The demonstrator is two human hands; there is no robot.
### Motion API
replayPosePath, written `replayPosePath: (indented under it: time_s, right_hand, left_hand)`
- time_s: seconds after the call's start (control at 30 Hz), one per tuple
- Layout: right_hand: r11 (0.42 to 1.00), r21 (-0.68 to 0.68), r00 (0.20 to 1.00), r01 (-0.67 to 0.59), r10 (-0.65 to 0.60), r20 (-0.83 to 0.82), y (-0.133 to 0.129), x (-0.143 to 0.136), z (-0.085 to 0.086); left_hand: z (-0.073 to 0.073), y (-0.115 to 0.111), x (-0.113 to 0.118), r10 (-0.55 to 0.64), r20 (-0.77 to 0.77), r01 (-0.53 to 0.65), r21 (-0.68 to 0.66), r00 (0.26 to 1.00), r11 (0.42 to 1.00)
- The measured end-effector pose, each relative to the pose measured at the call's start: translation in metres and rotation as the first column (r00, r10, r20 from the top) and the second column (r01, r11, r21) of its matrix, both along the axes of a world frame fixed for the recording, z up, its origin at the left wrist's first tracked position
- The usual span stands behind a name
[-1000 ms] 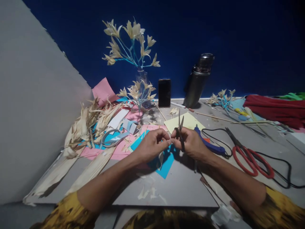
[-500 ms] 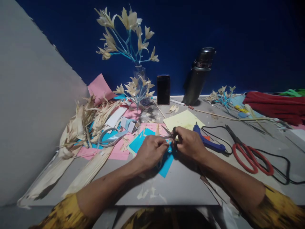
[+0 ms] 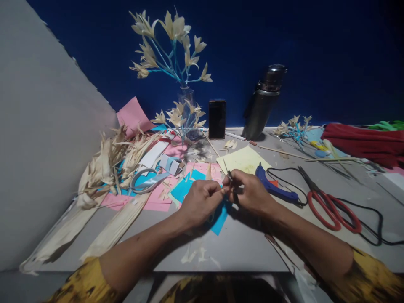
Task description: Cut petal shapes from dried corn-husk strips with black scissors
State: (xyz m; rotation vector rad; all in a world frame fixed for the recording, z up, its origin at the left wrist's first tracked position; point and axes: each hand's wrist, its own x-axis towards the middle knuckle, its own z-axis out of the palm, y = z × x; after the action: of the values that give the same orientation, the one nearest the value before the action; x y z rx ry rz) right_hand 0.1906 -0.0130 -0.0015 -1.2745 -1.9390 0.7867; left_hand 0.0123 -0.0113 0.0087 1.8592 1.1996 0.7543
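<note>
My left hand (image 3: 203, 200) is closed in a pinch above the blue paper (image 3: 220, 221); what its fingertips hold is too small to make out. Right beside it, my right hand (image 3: 251, 189) grips a small pair of dark-handled scissors (image 3: 229, 176), their blades pointing up and away from me. The fingertips of both hands meet or nearly meet. Beneath and behind them lie more blue paper and pink paper (image 3: 212, 169) strewn with pale husk scraps. A yellow sheet (image 3: 242, 160) is just beyond my right hand.
Right of my hands lie a blue glue gun (image 3: 277, 187) with a black cord and large red-handled scissors (image 3: 333, 208). Dried husks (image 3: 107, 168) and a ribbon roll (image 3: 143, 182) fill the left. Behind stand a flower vase (image 3: 187, 105), a phone (image 3: 217, 120) and a flask (image 3: 264, 103).
The small scissors have turned from pointing left to pointing up and away. My right hand has shifted slightly, and its fingertips are now closer to my left hand's.
</note>
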Motion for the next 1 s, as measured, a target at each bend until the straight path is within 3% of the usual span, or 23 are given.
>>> replayPosePath:
  time_s: [0.13, 0.2, 0.27, 0.3, 0.37, 0.43, 0.5, 0.67, 0.73, 0.8, 0.87, 0.93, 1.0]
  right_hand:
    - [0.976, 0.196, 0.960, 0.096, -0.143, 0.242, 0.004, 0.004, -0.002]
    - [0.963, 0.197, 0.946, 0.185, -0.229, 0.231, 0.009, 0.009, 0.002]
    - [0.945, 0.101, 0.944, 0.312, -0.320, 0.084, 0.014, 0.014, 0.009]
    - [0.956, -0.001, 0.956, 0.293, -0.293, -0.020, 0.015, 0.015, 0.013]
    - [0.982, -0.148, 0.974, 0.120, -0.145, -0.173, 0.014, 0.015, 0.017]
    - [0.990, -0.142, 0.980, -0.011, -0.017, -0.197, 0.009, 0.011, 0.016]
    - [0.999, -0.045, 0.992, -0.029, 0.023, -0.124, 0.003, 0.004, 0.011]
    - [0.978, 0.166, 0.980, 0.128, -0.150, 0.132, 0.002, 0.000, -0.002]
    - [0.961, 0.152, 0.955, 0.232, -0.255, 0.151, 0.009, 0.007, -0.001]
    - [0.939, 0.053, 0.939, 0.340, -0.342, 0.031, 0.017, 0.015, 0.005]
    - [0.961, -0.021, 0.960, 0.277, -0.277, -0.039, 0.020, 0.019, 0.010]
    - [0.981, -0.188, 0.977, 0.056, -0.093, -0.193, 0.017, 0.017, 0.014]
    - [0.978, -0.201, 0.968, -0.062, 0.010, -0.249, 0.011, 0.011, 0.014]
  left_hand:
    - [0.003, -0.004, 0.001, -0.020, -0.061, 0.027, 0.105, 0.998, 0.994]
    - [0.005, -0.006, 0.001, -0.015, -0.064, 0.021, 0.097, 0.998, 0.995]
    - [0.007, -0.006, 0.001, 0.009, -0.055, -0.006, 0.060, 0.998, 0.998]
    - [0.007, -0.006, 0.000, 0.021, -0.046, -0.019, 0.041, 0.999, 0.999]
    - [0.007, -0.004, 0.000, 0.041, -0.018, -0.041, 0.012, 0.999, 0.999]
    - [0.005, -0.002, 0.000, 0.050, 0.002, -0.050, 0.009, 0.999, 0.999]
    - [0.003, -0.002, 0.000, 0.050, 0.006, -0.050, 0.016, 0.999, 0.999]
    - [0.003, -0.006, 0.001, 0.012, -0.024, -0.011, 0.037, 1.000, 0.999]
    - [0.005, -0.008, 0.001, 0.015, -0.033, -0.014, 0.050, 0.999, 0.999]
    - [0.006, -0.008, 0.001, 0.028, -0.030, -0.027, 0.034, 0.999, 0.999]
    - [0.006, -0.007, 0.001, 0.045, -0.010, -0.045, 0.006, 0.999, 0.999]
    - [0.006, -0.006, 0.001, 0.062, 0.010, -0.062, -0.009, 0.998, 0.998]
    - [0.004, -0.005, 0.001, 0.070, 0.018, -0.070, -0.009, 0.997, 0.998]
